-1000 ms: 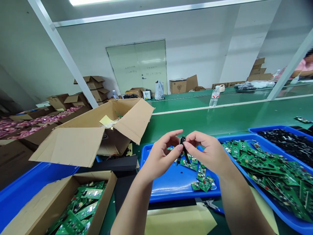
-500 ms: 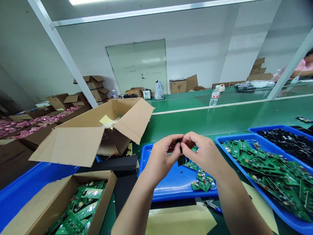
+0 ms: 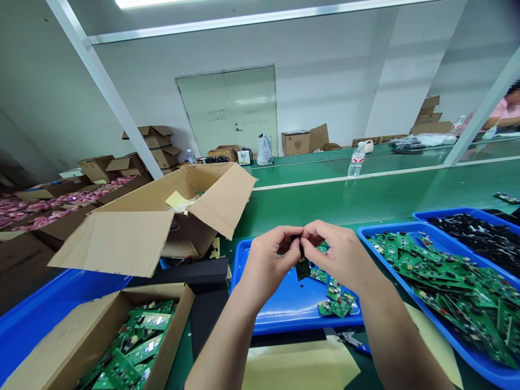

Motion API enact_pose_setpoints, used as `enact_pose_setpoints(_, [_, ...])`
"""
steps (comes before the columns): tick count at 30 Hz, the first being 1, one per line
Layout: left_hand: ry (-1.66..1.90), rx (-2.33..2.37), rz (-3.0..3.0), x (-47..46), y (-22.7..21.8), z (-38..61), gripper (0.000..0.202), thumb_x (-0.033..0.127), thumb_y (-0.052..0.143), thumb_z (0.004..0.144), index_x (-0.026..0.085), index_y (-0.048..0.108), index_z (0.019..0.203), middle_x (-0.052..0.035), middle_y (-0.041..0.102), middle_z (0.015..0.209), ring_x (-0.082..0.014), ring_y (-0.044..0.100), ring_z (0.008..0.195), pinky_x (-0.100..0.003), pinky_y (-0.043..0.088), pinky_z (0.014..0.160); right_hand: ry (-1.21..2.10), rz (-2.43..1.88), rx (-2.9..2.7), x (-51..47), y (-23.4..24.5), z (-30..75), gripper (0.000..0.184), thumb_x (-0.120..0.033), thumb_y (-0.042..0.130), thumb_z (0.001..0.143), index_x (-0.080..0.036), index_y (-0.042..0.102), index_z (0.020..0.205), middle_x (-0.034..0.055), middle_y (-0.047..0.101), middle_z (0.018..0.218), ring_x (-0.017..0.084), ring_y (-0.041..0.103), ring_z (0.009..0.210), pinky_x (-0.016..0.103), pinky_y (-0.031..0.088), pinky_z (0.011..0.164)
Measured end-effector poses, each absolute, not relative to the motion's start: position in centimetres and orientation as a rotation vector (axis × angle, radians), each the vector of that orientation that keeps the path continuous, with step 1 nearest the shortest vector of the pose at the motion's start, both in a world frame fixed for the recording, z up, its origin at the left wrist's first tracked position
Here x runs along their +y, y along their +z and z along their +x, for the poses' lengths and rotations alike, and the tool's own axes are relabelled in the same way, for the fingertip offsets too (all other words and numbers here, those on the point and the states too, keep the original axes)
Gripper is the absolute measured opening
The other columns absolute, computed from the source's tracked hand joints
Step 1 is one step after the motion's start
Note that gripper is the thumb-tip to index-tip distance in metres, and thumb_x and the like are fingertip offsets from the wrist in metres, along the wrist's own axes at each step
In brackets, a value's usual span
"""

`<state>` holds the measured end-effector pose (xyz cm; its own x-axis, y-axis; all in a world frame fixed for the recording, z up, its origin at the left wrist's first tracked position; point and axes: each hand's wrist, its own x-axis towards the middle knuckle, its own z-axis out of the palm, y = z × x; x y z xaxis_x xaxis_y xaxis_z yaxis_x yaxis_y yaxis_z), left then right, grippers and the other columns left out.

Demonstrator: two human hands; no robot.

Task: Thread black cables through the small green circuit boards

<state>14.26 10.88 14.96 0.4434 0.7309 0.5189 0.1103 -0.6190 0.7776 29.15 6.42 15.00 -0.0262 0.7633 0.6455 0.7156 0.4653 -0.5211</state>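
Observation:
My left hand (image 3: 266, 265) and my right hand (image 3: 339, 254) meet above a blue tray (image 3: 276, 300). Both pinch a small green circuit board with a black part on it (image 3: 301, 265), which hangs between the fingertips. The fingers of each hand are curled round it. Under the hands, several small green boards (image 3: 335, 300) lie loose on the tray.
A larger blue tray (image 3: 471, 355) at the right holds many green boards; behind it another blue tray (image 3: 467, 214) holds black parts. A cardboard box of boards (image 3: 117, 346) stands at front left, an open carton (image 3: 170, 216) behind it. Cutters (image 3: 351, 341) lie near the front edge. A person sits far right.
The hands closed tighter together and dropped slightly; the black part that stood up between the fingertips is now mostly hidden, and the small board hangs below them.

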Motion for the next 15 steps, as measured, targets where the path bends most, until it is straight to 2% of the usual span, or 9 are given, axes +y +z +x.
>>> enact_pose_setpoints(4, [1.27, 0.767, 2.033, 11.1, 14.6, 14.7, 0.017, 0.019, 0.06, 0.082, 0.015, 0.072, 0.093, -0.0053, 0.075, 0.081, -0.0148, 0.067, 0.069, -0.023, 0.052, 0.062, -0.134, -1.27, -1.634, 7.2, 14.3, 28.1, 0.011, -0.02, 0.05, 0.081, -0.021, 0.056, 0.072, 0.0012, 0.065, 0.063, 0.015, 0.061, 0.055, 0.026, 0.045, 0.054])
enact_pose_setpoints(8, [1.347, 0.815, 2.019, 10.8, 14.8, 14.3, 0.017, 0.016, 0.058, 0.079, 0.015, 0.072, 0.089, -0.0007, 0.068, 0.063, -0.0114, 0.061, 0.055, -0.02, 0.048, 0.052, -0.133, -1.385, -1.358, 8.2, 14.0, 30.6, 0.007, -0.022, 0.056, 0.075, -0.021, 0.058, 0.068, -0.0002, 0.06, 0.058, 0.015, 0.056, 0.052, 0.027, 0.044, 0.055])
enact_pose_setpoints(11, [1.394, 0.761, 1.896, 10.3, 15.7, 13.5, 0.018, 0.017, 0.059, 0.08, 0.015, 0.072, 0.092, 0.0003, 0.066, 0.063, -0.0093, 0.06, 0.053, -0.018, 0.049, 0.051, 0.103, -1.345, -1.156, 8.4, 14.4, 34.1, 0.007, -0.027, 0.06, 0.075, -0.022, 0.057, 0.07, -0.0006, 0.061, 0.057, 0.016, 0.059, 0.052, 0.028, 0.048, 0.054])
enact_pose_setpoints(15, [1.426, 0.708, 1.767, 10.1, 16.6, 13.0, 0.018, 0.019, 0.065, 0.078, 0.015, 0.071, 0.094, -0.0002, 0.068, 0.069, -0.0078, 0.06, 0.057, -0.015, 0.049, 0.053, 0.531, -0.983, -1.155, 7.3, 14.9, 35.8, 0.018, -0.036, 0.061, 0.083, -0.024, 0.056, 0.096, -0.0028, 0.064, 0.062, 0.015, 0.064, 0.056, 0.027, 0.053, 0.052])
